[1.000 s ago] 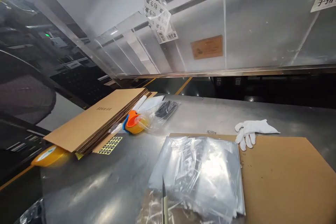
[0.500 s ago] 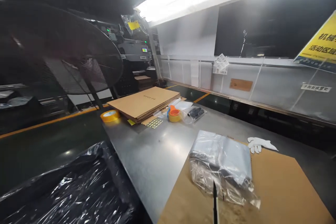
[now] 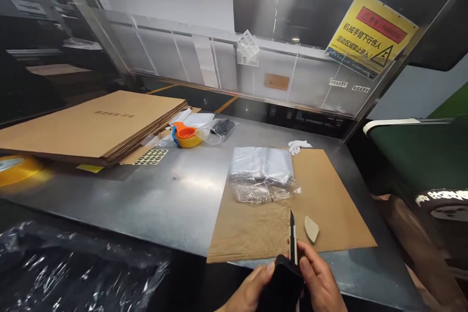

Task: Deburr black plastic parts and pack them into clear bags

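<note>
My left hand (image 3: 252,287) is closed on a black object (image 3: 281,287) at the bottom centre, its thumb along the edge; I cannot make out what kind of thing it is. Just to the right, my right hand (image 3: 320,280) is closed around a utility knife (image 3: 293,241), whose dark blade points up and away from me. The knife lies close against the black object, and its lower end is hidden. Beyond both hands is a brown cardboard sheet (image 3: 252,234), bearing a pack of clear plastic bags (image 3: 262,168) and a small beige wedge-shaped piece (image 3: 311,229).
A stack of cardboard (image 3: 95,124) stands left on the metal table (image 3: 183,204). Near it are a tape dispenser (image 3: 187,136), a sticker sheet (image 3: 151,157) and a yellow tape roll (image 3: 18,170). A white glove (image 3: 299,146) lies behind the cardboard sheet; black plastic (image 3: 73,273) is lower left.
My view has swung right and down. Both hands and the black object have come into sight, along with the beige piece; earlier only the knife's upper part showed.
</note>
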Demonstrator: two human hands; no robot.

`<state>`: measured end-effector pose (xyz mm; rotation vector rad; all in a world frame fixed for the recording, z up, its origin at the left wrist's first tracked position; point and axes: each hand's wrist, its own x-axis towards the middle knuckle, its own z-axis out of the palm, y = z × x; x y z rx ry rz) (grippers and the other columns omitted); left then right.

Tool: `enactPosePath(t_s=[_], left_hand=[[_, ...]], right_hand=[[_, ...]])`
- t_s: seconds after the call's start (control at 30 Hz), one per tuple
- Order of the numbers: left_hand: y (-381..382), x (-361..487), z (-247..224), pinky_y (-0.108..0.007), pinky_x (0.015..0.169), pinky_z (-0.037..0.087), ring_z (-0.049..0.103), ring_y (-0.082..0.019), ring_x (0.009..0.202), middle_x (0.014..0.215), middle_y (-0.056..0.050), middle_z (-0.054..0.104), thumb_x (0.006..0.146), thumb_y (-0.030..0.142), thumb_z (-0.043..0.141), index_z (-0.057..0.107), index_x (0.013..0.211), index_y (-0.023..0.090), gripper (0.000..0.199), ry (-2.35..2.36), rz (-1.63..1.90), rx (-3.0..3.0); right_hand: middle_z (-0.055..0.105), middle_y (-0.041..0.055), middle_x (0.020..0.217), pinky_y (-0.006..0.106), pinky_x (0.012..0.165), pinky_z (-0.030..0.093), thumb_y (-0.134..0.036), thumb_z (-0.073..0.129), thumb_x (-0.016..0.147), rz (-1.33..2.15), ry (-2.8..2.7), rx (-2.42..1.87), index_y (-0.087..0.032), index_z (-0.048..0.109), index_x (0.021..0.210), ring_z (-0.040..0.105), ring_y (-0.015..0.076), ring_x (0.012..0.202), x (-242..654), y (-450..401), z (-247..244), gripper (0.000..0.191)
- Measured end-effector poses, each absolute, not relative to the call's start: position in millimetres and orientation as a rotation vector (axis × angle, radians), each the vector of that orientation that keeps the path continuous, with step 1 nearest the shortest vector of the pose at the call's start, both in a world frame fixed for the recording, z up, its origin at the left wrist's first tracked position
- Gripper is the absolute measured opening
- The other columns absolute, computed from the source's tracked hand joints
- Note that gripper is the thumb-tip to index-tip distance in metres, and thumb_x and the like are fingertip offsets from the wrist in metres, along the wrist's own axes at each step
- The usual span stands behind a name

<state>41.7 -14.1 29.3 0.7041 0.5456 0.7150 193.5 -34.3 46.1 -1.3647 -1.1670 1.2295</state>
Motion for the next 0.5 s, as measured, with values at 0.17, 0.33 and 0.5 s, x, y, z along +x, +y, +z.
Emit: enactPosePath(t_s=[0.17, 0.33, 0.5], left_hand=[[-7.9, 34.6, 35.8, -0.021, 0.049, 0.044, 0.059, -0.015, 0.05, 0.065, -0.013, 0.068, 0.082, 0.059, 0.044, 0.069, 0.087, 0.007, 0.058, 0.569, 0.602, 0.533], [17.9, 18.9, 57.3, -0.02, 0.048, 0.045, 0.06, -0.013, 0.054, 0.081, -0.012, 0.069, 0.087, 0.053, 0.036, 0.061, 0.103, 0.011, 0.051, 0.65, 0.82, 0.232], [38.3, 10.6, 75.3, -0.023, 0.057, 0.048, 0.06, -0.013, 0.058, 0.071, -0.004, 0.062, 0.089, 0.042, 0.04, 0.055, 0.103, 0.013, 0.035, 0.668, 1.031, 0.062]], right_hand=[[0.049, -0.0051, 0.058, 0.02, 0.049, 0.04, -0.052, 0.053, 0.082, 1.359, -0.986, -1.32, -0.019, 0.057, 0.087, 0.043, 0.0082, 0.047, 184.2, -7.7, 49.0, 0.033], [0.043, -0.0062, 0.053, 0.018, 0.044, 0.034, -0.053, 0.048, 0.085, 1.013, -0.727, -1.346, -0.022, 0.053, 0.091, 0.039, 0.0091, 0.049, 192.0, -6.7, 58.0, 0.032], [0.051, -0.0019, 0.047, 0.023, 0.048, 0.032, -0.056, 0.047, 0.083, 1.223, -1.079, -1.509, -0.021, 0.056, 0.072, 0.044, 0.0106, 0.046, 177.1, -33.1, 72.0, 0.039]])
